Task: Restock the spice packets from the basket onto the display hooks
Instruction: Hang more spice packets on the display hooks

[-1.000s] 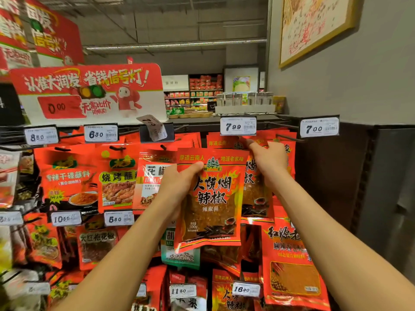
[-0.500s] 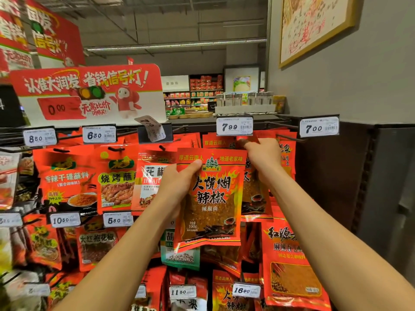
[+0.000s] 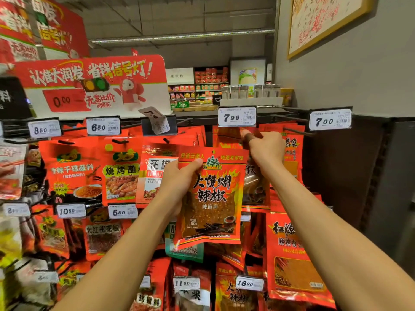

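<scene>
Partly hidden, right hand [image 3: 266,149] grips hanging packets [image 3: 254,187].

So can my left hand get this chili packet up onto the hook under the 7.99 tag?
Probably yes. The left hand holds the chili packet just below the 7.99 tag, but the right hand is gripping the packets already hanging there, so it may need to shift first.

Two hands are up, the left hand [image 3: 179,182] and right hand [image 3: 267,149], one chili packet [image 3: 211,198] held out front, six glass jars [image 3: 250,90] on the top shelf, and at least ten readable price tags [image 3: 237,117].
</scene>
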Action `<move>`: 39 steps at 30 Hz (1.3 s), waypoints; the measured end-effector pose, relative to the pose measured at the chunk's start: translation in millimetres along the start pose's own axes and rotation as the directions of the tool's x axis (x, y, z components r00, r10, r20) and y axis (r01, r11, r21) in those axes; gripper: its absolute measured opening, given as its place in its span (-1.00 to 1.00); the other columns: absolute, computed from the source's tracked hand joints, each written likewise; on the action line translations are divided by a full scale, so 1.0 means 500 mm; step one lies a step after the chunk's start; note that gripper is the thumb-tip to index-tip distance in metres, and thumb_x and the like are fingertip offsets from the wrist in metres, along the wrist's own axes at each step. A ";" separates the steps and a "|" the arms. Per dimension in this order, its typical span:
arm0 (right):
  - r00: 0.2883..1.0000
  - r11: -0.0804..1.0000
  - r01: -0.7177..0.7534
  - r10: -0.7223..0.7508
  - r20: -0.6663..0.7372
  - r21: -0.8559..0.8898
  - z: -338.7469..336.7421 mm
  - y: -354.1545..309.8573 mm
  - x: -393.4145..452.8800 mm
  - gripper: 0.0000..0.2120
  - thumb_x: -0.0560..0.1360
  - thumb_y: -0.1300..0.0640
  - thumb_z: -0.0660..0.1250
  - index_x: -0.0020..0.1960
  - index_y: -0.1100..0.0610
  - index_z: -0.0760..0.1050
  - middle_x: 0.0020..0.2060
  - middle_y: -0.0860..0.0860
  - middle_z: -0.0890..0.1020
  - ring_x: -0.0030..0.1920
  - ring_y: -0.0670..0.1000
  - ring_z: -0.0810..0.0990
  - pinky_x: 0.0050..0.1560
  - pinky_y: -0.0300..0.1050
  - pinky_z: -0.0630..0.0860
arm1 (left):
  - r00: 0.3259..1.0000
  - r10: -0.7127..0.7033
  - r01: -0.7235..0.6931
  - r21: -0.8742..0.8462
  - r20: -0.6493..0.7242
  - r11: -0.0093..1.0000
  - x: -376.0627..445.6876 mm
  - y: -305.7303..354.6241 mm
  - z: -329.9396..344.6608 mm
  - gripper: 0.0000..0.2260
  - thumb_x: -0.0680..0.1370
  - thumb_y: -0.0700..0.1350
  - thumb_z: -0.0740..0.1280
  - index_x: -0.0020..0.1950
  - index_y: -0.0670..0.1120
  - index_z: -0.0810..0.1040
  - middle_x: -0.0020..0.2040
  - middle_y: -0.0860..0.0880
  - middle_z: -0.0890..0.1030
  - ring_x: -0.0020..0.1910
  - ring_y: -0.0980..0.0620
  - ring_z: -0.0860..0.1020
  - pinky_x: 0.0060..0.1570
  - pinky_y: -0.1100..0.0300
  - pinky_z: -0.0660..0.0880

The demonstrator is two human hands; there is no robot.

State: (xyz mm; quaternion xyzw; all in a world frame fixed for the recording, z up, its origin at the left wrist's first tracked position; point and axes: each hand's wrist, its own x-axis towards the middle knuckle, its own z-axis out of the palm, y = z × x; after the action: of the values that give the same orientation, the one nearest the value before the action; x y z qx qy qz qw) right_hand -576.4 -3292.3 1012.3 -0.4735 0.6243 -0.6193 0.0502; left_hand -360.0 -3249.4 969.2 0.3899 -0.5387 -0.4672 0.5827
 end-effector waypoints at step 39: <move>0.986 0.988 0.156 -0.157 0.054 0.014 -0.028 -0.033 -0.003 -0.70 0.47 -0.12 0.48 -0.11 0.13 0.73 -0.20 0.06 0.74 -0.16 0.10 0.66 -0.12 0.05 0.57 | 0.994 -0.033 0.029 0.039 0.100 0.999 0.026 0.002 0.028 -0.90 0.61 -0.10 0.38 0.02 -0.13 0.61 -0.21 -0.07 0.74 -0.22 -0.04 0.72 -0.23 0.07 0.62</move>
State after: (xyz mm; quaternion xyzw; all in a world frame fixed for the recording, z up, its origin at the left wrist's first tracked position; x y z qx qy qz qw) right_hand -575.9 -3277.8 1028.4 -0.5377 0.5806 -0.6110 0.0209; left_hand -373.8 -3261.0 974.9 0.3851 -0.5700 -0.4850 0.5400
